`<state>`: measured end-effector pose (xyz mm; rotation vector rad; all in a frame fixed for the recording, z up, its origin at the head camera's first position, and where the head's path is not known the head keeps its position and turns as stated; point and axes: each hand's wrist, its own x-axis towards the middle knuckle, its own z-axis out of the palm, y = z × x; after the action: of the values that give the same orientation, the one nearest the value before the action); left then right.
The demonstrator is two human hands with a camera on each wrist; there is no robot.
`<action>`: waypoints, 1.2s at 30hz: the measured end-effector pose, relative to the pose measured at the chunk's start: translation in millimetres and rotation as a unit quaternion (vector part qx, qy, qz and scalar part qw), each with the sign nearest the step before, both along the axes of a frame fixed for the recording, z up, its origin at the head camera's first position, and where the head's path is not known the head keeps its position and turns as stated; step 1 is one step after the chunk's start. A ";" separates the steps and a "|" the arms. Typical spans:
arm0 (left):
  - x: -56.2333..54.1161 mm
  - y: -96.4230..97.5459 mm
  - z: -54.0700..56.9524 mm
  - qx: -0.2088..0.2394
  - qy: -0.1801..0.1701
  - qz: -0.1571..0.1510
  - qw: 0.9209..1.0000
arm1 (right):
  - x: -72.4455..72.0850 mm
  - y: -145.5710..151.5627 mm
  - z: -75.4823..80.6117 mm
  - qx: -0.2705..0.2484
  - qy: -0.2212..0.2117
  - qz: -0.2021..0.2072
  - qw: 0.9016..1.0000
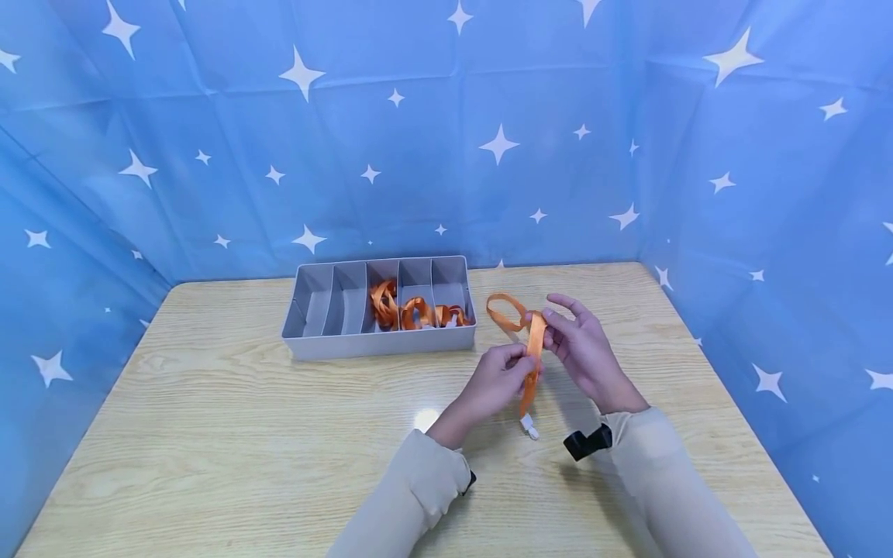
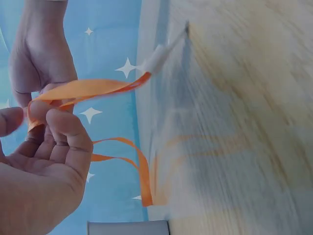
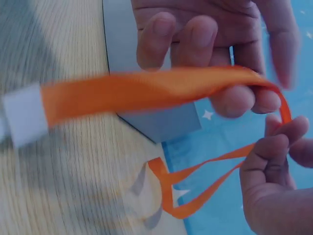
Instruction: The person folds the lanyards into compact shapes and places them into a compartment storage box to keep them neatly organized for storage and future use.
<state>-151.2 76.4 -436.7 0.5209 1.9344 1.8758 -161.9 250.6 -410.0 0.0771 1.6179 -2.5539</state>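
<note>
An orange lanyard (image 1: 535, 341) with a white clip (image 1: 529, 426) at its lower end hangs between the two hands. My left hand (image 1: 497, 380) holds the strap partway down, with curled fingers under the ribbon (image 3: 146, 88). Higher up, my right hand (image 1: 582, 349) pinches the strap between thumb and fingers, its other fingers spread. The loop (image 1: 505, 304) of the lanyard extends toward the back, left of the right hand. In the left wrist view, the clip (image 2: 155, 59) points away from both hands.
A grey divided box (image 1: 380, 343) stands at the back of the wooden table (image 1: 230, 434). More orange lanyards (image 1: 385, 304) lie in several of its right-hand compartments. Blue star-patterned cloth (image 1: 418, 155) hangs behind and at the sides.
</note>
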 end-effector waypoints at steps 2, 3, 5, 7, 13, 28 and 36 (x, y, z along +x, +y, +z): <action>0.7 -0.6 0.6 0.005 0.019 0.001 1.000 | 0.1 -1.0 0.9 0.005 0.008 0.000 1.000; 1.1 -0.9 0.9 0.005 0.030 0.002 1.000 | 0.0 -1.4 1.4 0.007 0.014 0.001 1.000; 1.5 -1.1 1.4 0.005 0.054 0.011 0.998 | 0.1 -2.6 2.9 0.017 0.023 0.002 1.000; 2.3 -1.8 2.7 0.008 0.062 0.019 0.998 | 0.4 -3.8 5.4 0.018 0.032 0.002 0.999; 4.0 -6.8 9.2 0.005 0.086 0.044 0.995 | 2.3 -9.0 18.2 0.011 0.053 0.001 0.999; 1.9 -16.7 10.3 -0.026 0.185 0.134 0.973 | 14.1 -19.6 44.5 0.065 0.143 -0.017 0.987; 1.8 -18.2 8.7 -0.003 0.214 0.144 0.966 | 23.4 -26.0 58.9 0.156 0.189 -0.042 0.969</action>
<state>-149.4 58.2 -428.0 0.7243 2.4013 2.0633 -138.5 224.6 -351.1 -0.3442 2.1875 -2.4583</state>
